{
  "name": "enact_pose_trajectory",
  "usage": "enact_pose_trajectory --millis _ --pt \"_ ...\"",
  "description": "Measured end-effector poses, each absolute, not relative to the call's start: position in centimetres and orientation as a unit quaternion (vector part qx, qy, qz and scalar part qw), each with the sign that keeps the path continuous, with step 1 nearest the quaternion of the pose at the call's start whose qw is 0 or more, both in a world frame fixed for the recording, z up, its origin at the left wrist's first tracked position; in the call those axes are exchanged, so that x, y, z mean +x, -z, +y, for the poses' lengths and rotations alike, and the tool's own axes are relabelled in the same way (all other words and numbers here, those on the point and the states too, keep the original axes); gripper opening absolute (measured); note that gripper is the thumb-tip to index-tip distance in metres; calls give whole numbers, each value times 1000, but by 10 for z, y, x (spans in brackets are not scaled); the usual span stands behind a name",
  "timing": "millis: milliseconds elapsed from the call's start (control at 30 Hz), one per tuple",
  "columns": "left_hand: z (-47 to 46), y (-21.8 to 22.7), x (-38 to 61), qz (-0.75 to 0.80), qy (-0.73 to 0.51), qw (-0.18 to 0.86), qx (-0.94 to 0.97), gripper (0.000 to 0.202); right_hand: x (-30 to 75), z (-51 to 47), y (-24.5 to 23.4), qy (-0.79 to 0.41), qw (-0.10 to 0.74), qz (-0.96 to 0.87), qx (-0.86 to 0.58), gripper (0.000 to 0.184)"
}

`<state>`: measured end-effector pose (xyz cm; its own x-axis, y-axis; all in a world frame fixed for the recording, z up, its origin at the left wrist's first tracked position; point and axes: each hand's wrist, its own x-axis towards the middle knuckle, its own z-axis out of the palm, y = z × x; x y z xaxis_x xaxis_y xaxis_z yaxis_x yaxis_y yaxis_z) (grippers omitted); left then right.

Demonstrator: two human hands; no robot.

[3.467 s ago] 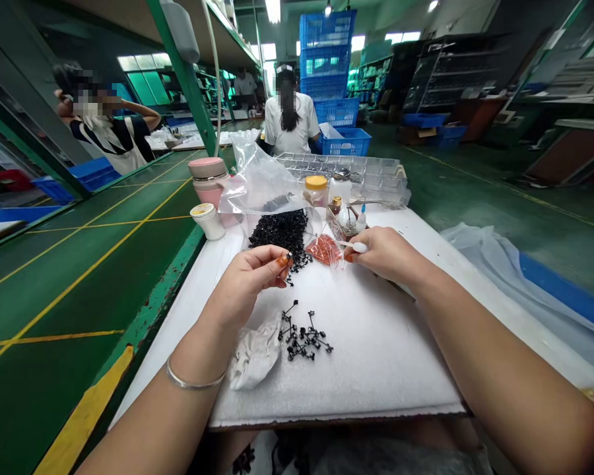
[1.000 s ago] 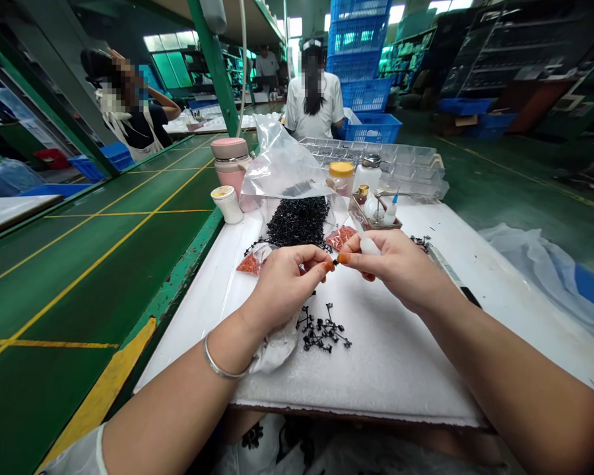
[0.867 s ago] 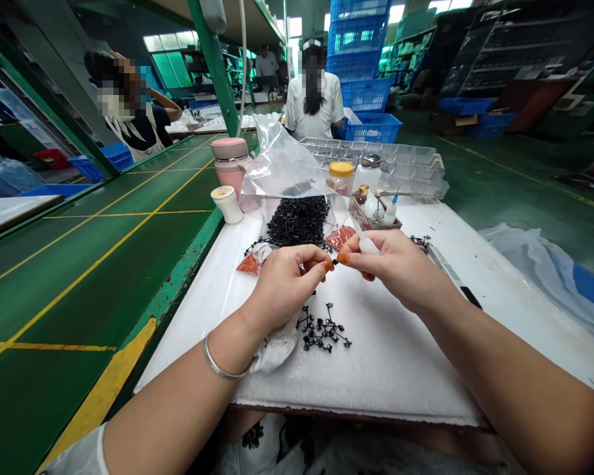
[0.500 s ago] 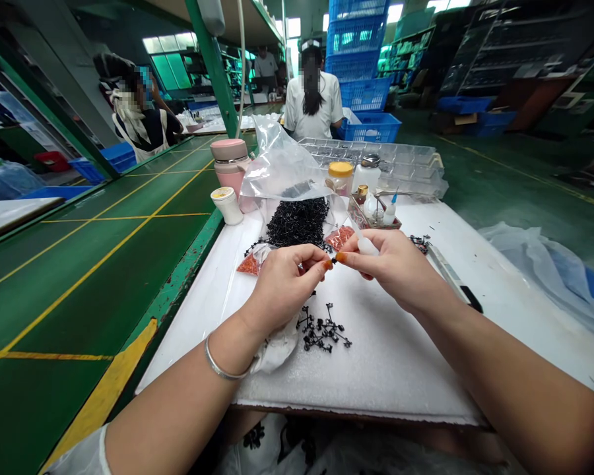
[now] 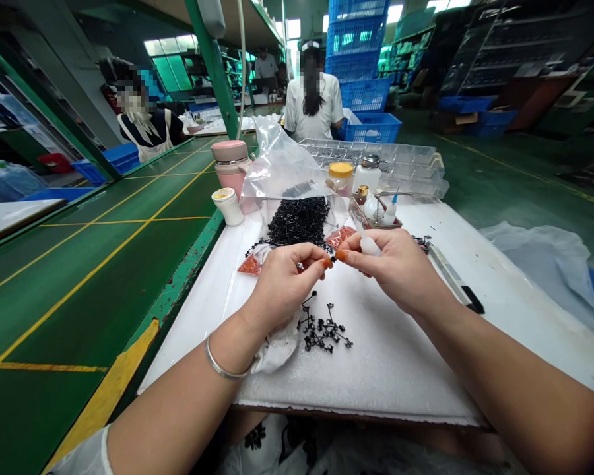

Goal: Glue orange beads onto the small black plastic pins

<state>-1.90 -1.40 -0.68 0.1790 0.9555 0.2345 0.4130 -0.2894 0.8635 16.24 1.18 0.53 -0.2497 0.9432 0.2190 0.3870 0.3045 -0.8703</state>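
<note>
Above the white work board, my left hand [image 5: 284, 280] pinches a small black plastic part [image 5: 333, 259] between thumb and index finger. My right hand [image 5: 398, 267] meets it from the other side, thumb and index fingertips at the same part. Tucked in the right hand's curled fingers is a small white squeeze bottle [image 5: 370, 246], its thin tip pointing up and away. Below the hands lies a loose cluster of black stemmed parts [image 5: 324, 333]. A large heap of similar black parts [image 5: 297, 221] spills from a clear plastic bag [image 5: 282, 161] behind the hands.
Bags of small orange-red pieces [image 5: 340, 236] flank the heap. Behind stand a pink thermos [image 5: 229, 161], a white tub [image 5: 228, 206], a yellow-lidded jar [image 5: 341, 177] and clear compartment trays [image 5: 406, 158]. A green conveyor belt [image 5: 103, 244] runs at left. Two co-workers sit ahead.
My hands hold almost the same pose, fingertips still together at the black part. At the far left, a co-worker has shifted slightly right and lower.
</note>
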Motion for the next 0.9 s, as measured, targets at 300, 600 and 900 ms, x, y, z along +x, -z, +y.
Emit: enact_pose_trajectory --millis 300,600,900 --pt "-12 7 -21 466 -435 422 645 15 167 8 -11 -319 419 -729 -438 18" --pt "-10 11 -22 404 -452 523 599 17 164 2 -12 -214 449 -788 -362 7" --pt "-10 10 -22 401 -444 523 607 17 162 2 -10 -185 448 -804 -345 6"
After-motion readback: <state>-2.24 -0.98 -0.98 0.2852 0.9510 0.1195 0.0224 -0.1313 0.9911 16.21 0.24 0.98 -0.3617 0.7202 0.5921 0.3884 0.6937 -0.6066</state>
